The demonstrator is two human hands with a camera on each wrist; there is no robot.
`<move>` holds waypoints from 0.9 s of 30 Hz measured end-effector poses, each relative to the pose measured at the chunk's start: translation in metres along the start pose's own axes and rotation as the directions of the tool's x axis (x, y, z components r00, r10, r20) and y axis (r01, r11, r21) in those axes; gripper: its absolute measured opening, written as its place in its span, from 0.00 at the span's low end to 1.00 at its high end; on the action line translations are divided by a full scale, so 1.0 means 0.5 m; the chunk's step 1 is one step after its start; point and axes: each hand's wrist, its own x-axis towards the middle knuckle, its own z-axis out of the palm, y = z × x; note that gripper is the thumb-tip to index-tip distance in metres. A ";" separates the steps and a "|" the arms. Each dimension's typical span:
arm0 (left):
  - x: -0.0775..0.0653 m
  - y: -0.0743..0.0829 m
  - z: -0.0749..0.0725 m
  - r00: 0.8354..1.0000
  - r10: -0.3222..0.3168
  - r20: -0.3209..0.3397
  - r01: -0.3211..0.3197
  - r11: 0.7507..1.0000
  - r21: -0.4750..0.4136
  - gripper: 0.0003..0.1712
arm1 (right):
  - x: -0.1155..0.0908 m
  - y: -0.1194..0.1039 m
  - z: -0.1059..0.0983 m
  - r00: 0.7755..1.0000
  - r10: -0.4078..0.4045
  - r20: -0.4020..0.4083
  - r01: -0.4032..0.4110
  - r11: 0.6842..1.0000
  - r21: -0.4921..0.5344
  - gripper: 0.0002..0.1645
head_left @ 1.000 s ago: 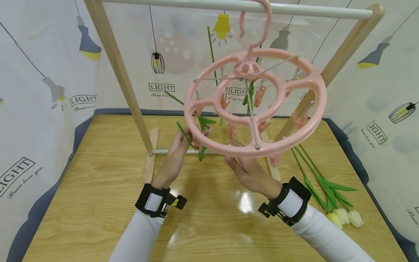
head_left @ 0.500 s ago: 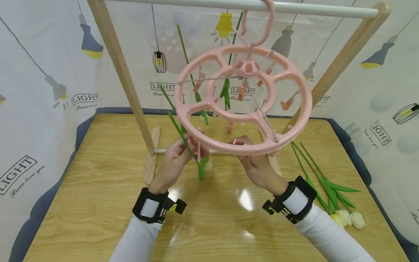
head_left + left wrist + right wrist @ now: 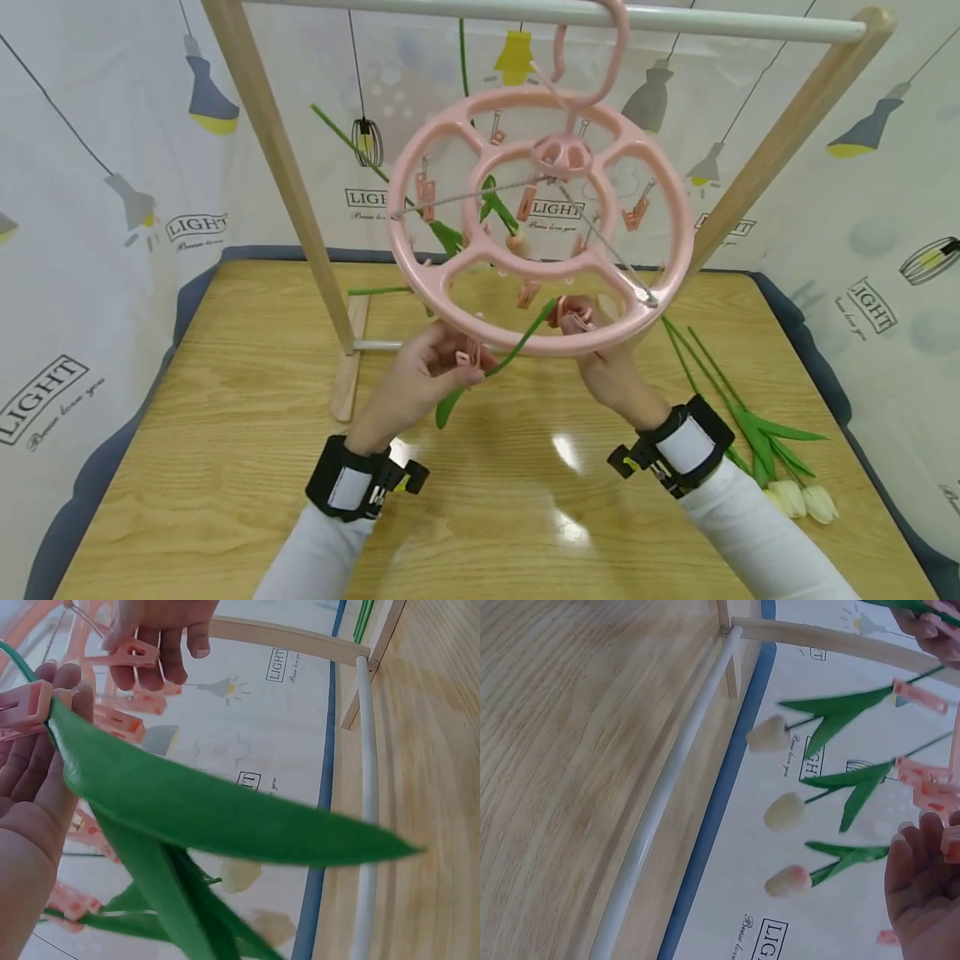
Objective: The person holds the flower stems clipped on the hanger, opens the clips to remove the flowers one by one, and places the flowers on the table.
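You've got room to pass low across the near surface (image 3: 480, 533); straight ahead, though, the pink hanger (image 3: 561, 157) and its dangling clips (image 3: 528, 292) bar your way, wooden posts (image 3: 281, 167) rise left and right, and loose tulips (image 3: 759, 442) occupy the right.

Head view from above; wrist views close

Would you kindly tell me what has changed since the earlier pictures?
The pink hanger has turned, its front swinging right, and shifted slightly left. The green stem at the left hand now leans right instead of left. The white tulips on the table and wooden rack stayed put.
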 end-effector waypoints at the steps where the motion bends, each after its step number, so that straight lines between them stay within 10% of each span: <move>1: 0.001 0.001 0.003 1.000 0.009 0.008 -0.009 1.000 0.006 0.23 | 0.001 0.001 -0.002 1.000 -0.001 -0.007 0.001 1.000 0.012 0.11; 9: 0.008 0.008 0.023 0.998 0.032 0.058 -0.034 0.999 0.029 0.18 | 0.012 0.012 -0.026 0.995 0.087 -0.055 -0.088 0.996 -0.019 0.17; 16: 0.022 0.003 0.054 0.998 0.052 -0.020 -0.046 0.971 0.235 0.18 | 0.018 0.024 -0.040 0.980 0.189 -0.065 -0.191 0.981 -0.023 0.18; 27: 0.028 0.005 0.074 0.987 0.148 -0.061 -0.123 0.947 0.297 0.23 | 0.011 0.012 -0.055 0.986 0.158 -0.044 -0.164 0.959 -0.233 0.19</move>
